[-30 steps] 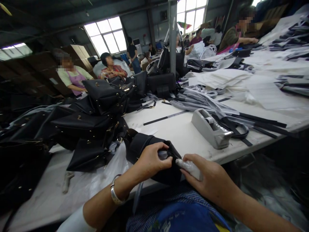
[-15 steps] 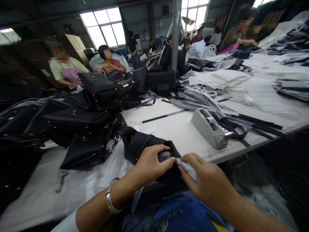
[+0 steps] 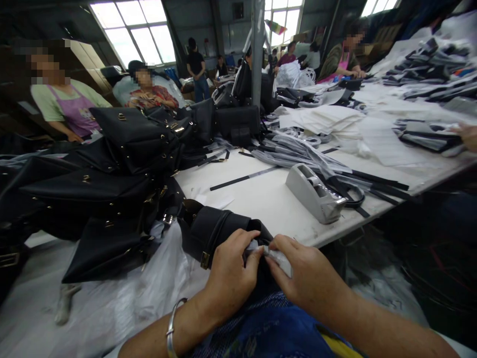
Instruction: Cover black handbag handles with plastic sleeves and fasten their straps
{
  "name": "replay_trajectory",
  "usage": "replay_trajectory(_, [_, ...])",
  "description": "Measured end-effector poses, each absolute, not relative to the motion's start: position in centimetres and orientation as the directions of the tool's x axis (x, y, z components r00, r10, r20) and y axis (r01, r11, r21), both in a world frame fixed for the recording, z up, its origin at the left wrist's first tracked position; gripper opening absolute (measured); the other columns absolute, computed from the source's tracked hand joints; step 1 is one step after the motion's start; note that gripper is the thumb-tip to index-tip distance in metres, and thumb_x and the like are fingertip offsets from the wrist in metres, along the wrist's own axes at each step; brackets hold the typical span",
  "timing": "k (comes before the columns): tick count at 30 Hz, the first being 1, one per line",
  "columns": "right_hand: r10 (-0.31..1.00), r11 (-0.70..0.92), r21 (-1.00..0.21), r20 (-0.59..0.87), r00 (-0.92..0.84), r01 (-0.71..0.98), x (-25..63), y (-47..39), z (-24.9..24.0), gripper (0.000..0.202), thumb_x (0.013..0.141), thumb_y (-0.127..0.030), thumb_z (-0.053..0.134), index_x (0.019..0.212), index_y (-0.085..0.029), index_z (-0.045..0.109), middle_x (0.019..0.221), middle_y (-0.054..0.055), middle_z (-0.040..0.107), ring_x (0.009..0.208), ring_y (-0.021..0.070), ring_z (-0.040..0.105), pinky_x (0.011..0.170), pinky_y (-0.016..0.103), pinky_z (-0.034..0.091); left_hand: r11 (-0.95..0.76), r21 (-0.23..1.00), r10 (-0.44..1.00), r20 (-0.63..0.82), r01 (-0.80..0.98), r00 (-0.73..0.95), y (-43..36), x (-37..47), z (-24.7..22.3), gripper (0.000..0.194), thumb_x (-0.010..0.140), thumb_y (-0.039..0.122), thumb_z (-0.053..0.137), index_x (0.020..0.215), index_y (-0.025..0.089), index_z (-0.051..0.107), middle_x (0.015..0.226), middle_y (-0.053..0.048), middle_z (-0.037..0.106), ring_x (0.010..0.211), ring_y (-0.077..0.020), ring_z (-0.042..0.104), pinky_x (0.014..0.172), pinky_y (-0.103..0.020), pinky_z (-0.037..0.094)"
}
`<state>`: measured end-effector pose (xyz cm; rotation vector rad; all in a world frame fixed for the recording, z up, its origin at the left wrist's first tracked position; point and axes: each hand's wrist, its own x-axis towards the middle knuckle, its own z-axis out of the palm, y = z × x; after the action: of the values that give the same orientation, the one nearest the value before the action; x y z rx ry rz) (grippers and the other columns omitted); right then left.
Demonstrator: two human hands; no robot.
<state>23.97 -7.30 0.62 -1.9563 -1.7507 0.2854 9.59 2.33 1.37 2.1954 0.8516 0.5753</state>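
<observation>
Tabletop of long white laminate (image 3: 268, 199) spreads ahead, its left half heaped with a pile of smooth black leather handbags with small gold studs (image 3: 112, 169), its middle holding a wedge-shaped grey plastic tape dispenser (image 3: 313, 194). At the near edge, partly over the lap, lies a soft black leather handbag with a brass buckle (image 3: 216, 231). The left hand (image 3: 229, 276) and right hand (image 3: 298, 273) meet at its opening, both pinched on a crumpled wad of white tissue paper (image 3: 274, 256) there.
</observation>
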Motion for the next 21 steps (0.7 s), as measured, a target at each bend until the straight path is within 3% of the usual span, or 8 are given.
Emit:
replay_trajectory(3, [0.96, -0.101, -0.488, 0.18, 0.214, 0.867, 23.0, -6.4, 0.2, 0.007, 0.091, -0.021, 0.047, 0.088, -0.02, 0.054, 0.081, 0.007, 0.066, 0.068, 0.0223, 0.066, 0.06, 0.03, 0.044, -0.539, 0.735, 0.726, 0.158, 0.411, 0.67, 2.8, 9.5, 0.7, 0.028, 0.09, 0.015, 0.056, 0.116, 0.019, 0.066, 0.106, -0.007, 0.069, 0.098, -0.0213, 0.065, 0.086, -0.032, 0.05])
replay_trajectory(6, [0.949, -0.111, -0.636, 0.16, 0.271, 0.764, 23.0, -5.5, -0.2, 0.004, 0.088, -0.022, 0.054, 0.09, -0.02, 0.057, 0.082, 0.005, 0.068, 0.074, 0.0221, 0.067, 0.065, 0.03, 0.046, -0.533, 0.73, 0.729, 0.138, 0.428, 0.671, 3.9, 9.1, 0.5, 0.028, 0.09, 0.017, 0.057, 0.116, 0.019, 0.066, 0.108, -0.008, 0.069, 0.099, -0.0222, 0.065, 0.087, -0.033, 0.05])
replay_trajectory(12, [0.951, -0.082, -0.875, 0.075, 0.3, 0.478, 25.8, -6.8, -0.7, 0.019, 0.091, -0.034, 0.059, 0.104, -0.022, 0.066, 0.096, 0.003, 0.074, 0.088, 0.0217, 0.069, 0.078, 0.031, 0.052, -0.364, 0.832, 0.731, -0.024, 0.419, 0.682, 5.5, 9.1, 1.9, 0.034, 0.089, 0.026, 0.062, 0.122, 0.021, 0.064, 0.118, -0.005, 0.071, 0.109, -0.0226, 0.065, 0.096, -0.034, 0.049])
replay_trajectory(15, [0.917, -0.14, -0.894, 0.044, 0.395, 0.425, 27.0, -8.3, -1.2, 0.026, 0.093, -0.041, 0.058, 0.108, -0.022, 0.067, 0.099, 0.004, 0.075, 0.092, 0.0239, 0.071, 0.081, 0.033, 0.054, -0.305, 0.854, 0.737, -0.067, 0.42, 0.672, 5.4, 9.3, 2.5, 0.032, 0.088, 0.028, 0.063, 0.12, 0.021, 0.065, 0.112, -0.004, 0.073, 0.103, -0.0218, 0.067, 0.091, -0.033, 0.051])
replay_trajectory(21, [0.888, -0.058, -0.849, 0.197, 0.416, 0.525, 26.9, -9.0, -2.9, 0.044, 0.084, -0.035, 0.071, 0.125, -0.023, 0.061, 0.125, 0.009, 0.068, 0.116, 0.0281, 0.063, 0.101, 0.042, 0.049, -0.324, 0.833, 0.73, -0.081, 0.448, 0.679, 4.6, 9.9, 3.2, 0.029, 0.086, 0.033, 0.065, 0.113, 0.022, 0.069, 0.108, -0.003, 0.075, 0.102, -0.023, 0.068, 0.086, -0.031, 0.053])
